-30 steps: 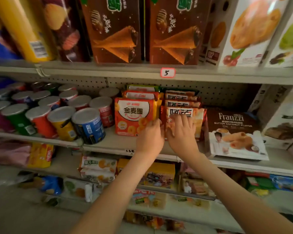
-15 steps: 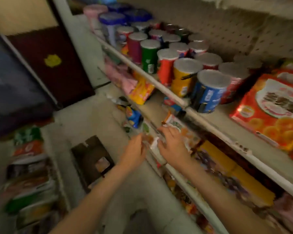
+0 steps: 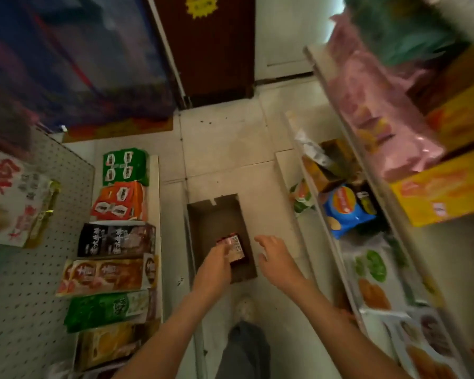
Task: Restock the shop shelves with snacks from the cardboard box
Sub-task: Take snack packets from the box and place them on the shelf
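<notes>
Box (image 3: 216, 218) lay open on the floor (image 3: 225, 149). Left hand (image 3: 215, 269) reached into the box, fingers curled round a pack (image 3: 237, 250) at the box's near end. Right hand (image 3: 278, 258) released, fingers spread, over the box's right rim.

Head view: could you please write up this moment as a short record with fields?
cardboard box: open, on the floor between two shelf units
snack packet: dark red, inside the box, at the end nearer the person
left hand: in the box, fingers on the snack packet; grip unclear
right hand: fingers spread, holds nothing, just right of the box
box contents: only that one packet visible
</notes>
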